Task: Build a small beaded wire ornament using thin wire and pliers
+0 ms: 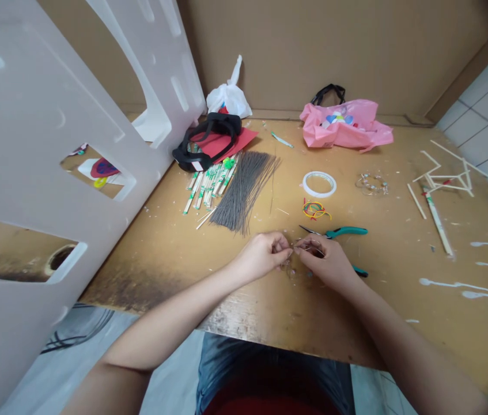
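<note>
My left hand (270,250) and my right hand (326,258) meet over the front of the table, fingertips almost touching. Both are closed in a pinch on a thin wire (289,268), which loops through the right fingers and hangs below the left ones with what look like small beads. Its exact shape is mostly hidden by my fingers. Just behind and under my right hand lie pliers (347,231) with teal handles, their middle covered by the hand. Beyond them are coloured rubber bands (316,210) and a roll of white tape (333,185).
Left of centre lie a bundle of grey wires (244,193), wrapped chopsticks (200,190) and a black headset-like strap (222,118). A pink bag (347,127) stands at the back. A beaded wire ring (373,184) and joined sticks (446,183) lie right; a white plastic panel (109,104) borders the left.
</note>
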Tool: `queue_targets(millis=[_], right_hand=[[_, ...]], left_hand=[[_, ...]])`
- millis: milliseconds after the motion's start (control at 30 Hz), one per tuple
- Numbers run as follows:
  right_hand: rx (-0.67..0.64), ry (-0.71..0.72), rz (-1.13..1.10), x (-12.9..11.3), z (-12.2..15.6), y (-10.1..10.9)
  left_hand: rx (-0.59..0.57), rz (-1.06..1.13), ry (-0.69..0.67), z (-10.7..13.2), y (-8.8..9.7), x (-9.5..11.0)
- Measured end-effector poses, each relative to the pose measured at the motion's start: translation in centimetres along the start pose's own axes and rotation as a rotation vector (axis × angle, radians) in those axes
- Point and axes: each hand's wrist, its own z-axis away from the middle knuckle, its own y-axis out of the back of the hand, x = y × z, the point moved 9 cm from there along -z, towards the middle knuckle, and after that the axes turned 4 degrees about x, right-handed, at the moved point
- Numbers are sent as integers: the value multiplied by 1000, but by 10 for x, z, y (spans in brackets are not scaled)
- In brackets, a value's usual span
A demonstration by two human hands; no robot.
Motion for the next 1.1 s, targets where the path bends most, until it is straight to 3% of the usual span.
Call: queue_targets(millis=[133, 300, 467, 633, 800, 1100], right_hand=[[-22, -119, -89, 5, 0, -4], [-47, -184, -168, 5, 2, -7], [-12, -109, -111, 3, 1, -3], [32, -83, -42, 3, 0, 1], [14, 17, 46, -5, 4, -2], [180, 217, 486, -26, 14, -1]], left_hand=[[-44, -60, 1, 1, 0, 3], [3, -124, -48, 3, 3, 12], [69, -99, -55, 3, 6, 11], [21, -22, -105, 4, -1, 11], [-2, 11, -52, 2, -5, 5], [48, -93, -42, 1, -2, 3]])
